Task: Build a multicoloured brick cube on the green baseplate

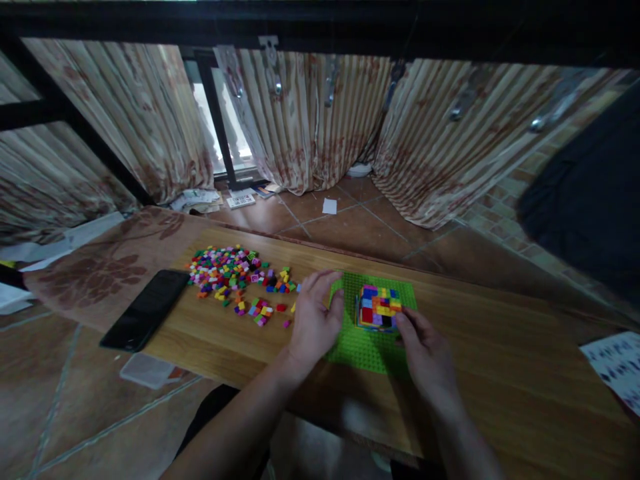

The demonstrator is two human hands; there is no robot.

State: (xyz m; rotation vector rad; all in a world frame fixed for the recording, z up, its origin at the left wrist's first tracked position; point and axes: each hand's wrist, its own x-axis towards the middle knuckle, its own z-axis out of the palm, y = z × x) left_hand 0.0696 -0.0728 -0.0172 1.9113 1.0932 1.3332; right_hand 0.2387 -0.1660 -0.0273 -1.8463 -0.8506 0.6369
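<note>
A green baseplate [363, 347] lies on a low wooden table [500, 347]. On it stands a small block built of many-coloured bricks [379, 308]. My left hand [316, 320] rests on the plate's left edge, fingers spread, thumb pressing the plate. My right hand [425, 350] touches the front right corner of the brick block with its fingertips. Whether a loose brick is pinched in those fingers cannot be made out. A pile of loose coloured bricks [233, 273] is spread on the table left of my left hand.
A black phone [146, 309] lies at the table's left end, partly over the edge. A printed sheet [617, 367] sits at the right edge. Patterned curtains [310, 113] hang behind, with papers [240, 199] on the tiled floor. A clear plastic lid [147, 370] lies under the table.
</note>
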